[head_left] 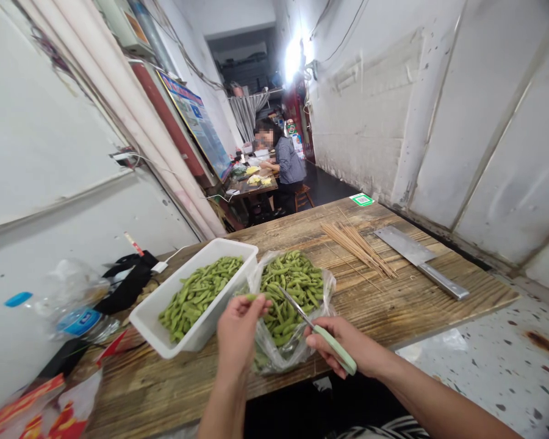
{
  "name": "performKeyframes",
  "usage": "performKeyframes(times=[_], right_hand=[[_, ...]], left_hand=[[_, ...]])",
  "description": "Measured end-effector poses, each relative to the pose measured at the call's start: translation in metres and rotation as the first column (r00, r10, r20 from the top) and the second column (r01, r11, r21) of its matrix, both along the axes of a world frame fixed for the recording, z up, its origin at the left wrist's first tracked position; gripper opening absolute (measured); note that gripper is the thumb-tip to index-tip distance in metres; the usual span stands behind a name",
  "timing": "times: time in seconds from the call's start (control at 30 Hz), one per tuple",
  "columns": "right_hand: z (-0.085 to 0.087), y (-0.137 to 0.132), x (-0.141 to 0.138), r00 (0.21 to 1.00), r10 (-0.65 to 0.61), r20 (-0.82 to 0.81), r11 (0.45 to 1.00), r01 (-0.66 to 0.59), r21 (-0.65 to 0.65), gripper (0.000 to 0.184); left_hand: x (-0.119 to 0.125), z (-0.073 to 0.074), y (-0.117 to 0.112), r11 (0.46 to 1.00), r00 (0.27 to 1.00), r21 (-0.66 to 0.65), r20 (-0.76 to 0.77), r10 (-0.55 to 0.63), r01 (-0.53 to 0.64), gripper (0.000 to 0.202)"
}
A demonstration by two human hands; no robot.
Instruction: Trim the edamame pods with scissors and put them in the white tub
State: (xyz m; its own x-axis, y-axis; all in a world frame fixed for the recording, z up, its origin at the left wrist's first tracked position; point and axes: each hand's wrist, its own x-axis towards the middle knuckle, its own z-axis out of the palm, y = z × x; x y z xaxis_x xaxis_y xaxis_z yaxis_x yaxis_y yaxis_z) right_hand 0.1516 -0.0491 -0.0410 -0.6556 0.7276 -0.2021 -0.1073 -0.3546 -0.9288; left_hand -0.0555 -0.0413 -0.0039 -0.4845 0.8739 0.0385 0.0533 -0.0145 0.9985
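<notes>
Between the thumb and fingers of my left hand is an edamame pod, held over the near-left side of a clear plastic bag. The bag lies open and is full of green edamame pods. My right hand grips a pair of scissors with pale green handles; their blades point up and left over the bag, apart from the held pod. Left of the bag, a white plastic tub holds more pods.
Bamboo skewers and a cleaver lie right on the wooden table. A green-and-white code card sits at the far edge. Left are a plastic bottle and red packaging. A person sits at a farther table.
</notes>
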Motion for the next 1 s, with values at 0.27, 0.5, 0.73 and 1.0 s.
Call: performKeyframes(times=[0.27, 0.5, 0.73, 1.0], right_hand=[[-0.006, 0.005, 0.008, 0.986, -0.157, 0.055, 0.987, 0.158, -0.02, 0.051], [-0.008, 0.003, 0.012, 0.977, -0.208, 0.04, 0.978, 0.209, -0.018, 0.049], [-0.008, -0.001, 0.019, 0.985, -0.165, 0.046, 0.986, 0.164, 0.028, 0.05], [-0.006, -0.007, 0.021, 0.997, -0.002, 0.076, 0.991, -0.008, 0.135, 0.05]], left_hand=[[-0.077, 0.042, 0.012, 0.948, 0.286, 0.181, -0.924, 0.255, -0.261, 0.041], [0.022, -0.007, 0.037, 0.924, 0.337, -0.195, -0.89, -0.307, 0.328, 0.021], [0.02, -0.003, 0.039, 0.916, 0.532, -0.227, -0.757, -0.379, 0.331, 0.019], [0.005, -0.005, 0.022, 0.941, 0.834, -0.198, -0.438, -0.336, 0.275, 0.03]])
